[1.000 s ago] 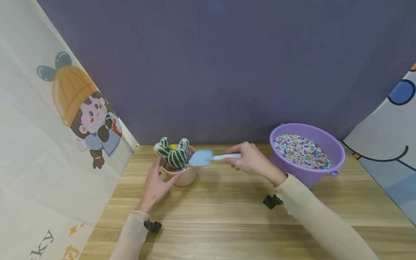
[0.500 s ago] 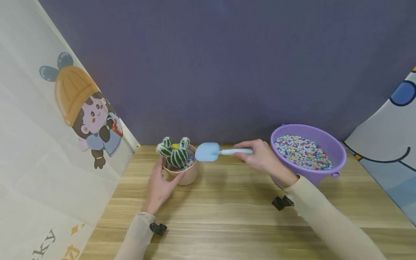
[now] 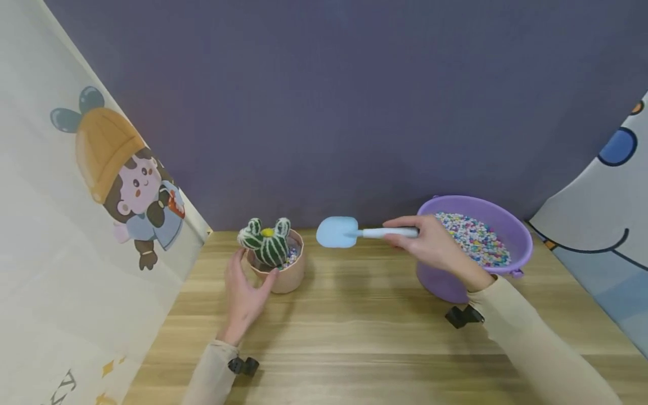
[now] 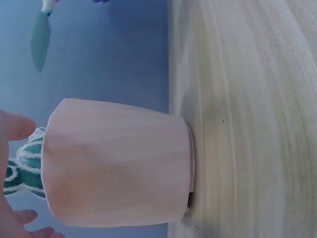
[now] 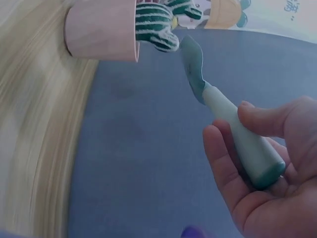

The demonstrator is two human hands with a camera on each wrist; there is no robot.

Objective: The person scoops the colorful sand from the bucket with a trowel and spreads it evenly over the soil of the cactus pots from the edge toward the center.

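Scoop (image 3: 337, 232), pinched by right-hand grip (image 3: 430, 244), may clip bucket (image 3: 441, 284) if swung low; left-hand grip (image 3: 244, 298), spread loosely beside pot (image 3: 289, 279), holds nothing.

Between the pink pot (image 3: 289, 278) and the purple bucket (image 3: 439, 281), a hand could pass low over the surface (image 3: 349, 326), beneath the blue trowel (image 3: 338, 232) held there, with the dark wall (image 3: 324, 112) barring the back

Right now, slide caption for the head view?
Right hand holds a blue scoop aloft between potted cactus and purple bucket; left hand beside the pot.
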